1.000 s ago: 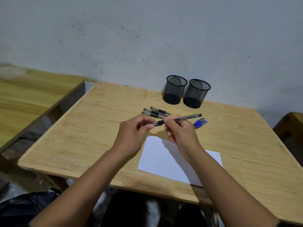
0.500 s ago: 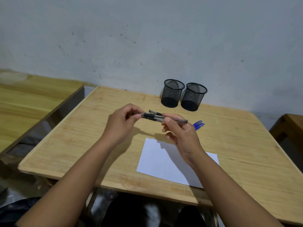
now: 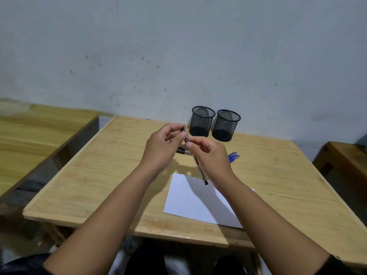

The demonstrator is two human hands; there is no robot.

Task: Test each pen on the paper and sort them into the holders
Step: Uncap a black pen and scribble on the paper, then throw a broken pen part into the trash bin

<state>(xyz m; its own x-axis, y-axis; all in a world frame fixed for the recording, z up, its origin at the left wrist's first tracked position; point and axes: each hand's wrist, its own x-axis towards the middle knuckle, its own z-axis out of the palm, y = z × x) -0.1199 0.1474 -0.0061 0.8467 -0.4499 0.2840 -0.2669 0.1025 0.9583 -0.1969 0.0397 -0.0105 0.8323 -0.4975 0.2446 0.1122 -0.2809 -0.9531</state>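
A clear black pen (image 3: 199,165) is held above the table between both hands. It slants from the far upper left down toward me, and its near end hangs over the top edge of the white paper (image 3: 194,203). My left hand (image 3: 161,148) pinches the pen's far end, and my right hand (image 3: 211,158) grips the barrel. More black pens (image 3: 183,151) lie on the table behind my hands, partly hidden. Blue pens (image 3: 233,156) show to the right of my right hand. Two black mesh holders, left (image 3: 201,122) and right (image 3: 226,126), stand side by side at the back.
The wooden table (image 3: 103,175) stands against a grey wall. Another wooden table (image 3: 35,132) is on the left across a gap, and a wooden piece of furniture (image 3: 345,155) is at the right edge.
The pen has swung from lying crosswise between my hands to pointing toward me. Both hands rose and drew close together near the holders, and the view tilted up.
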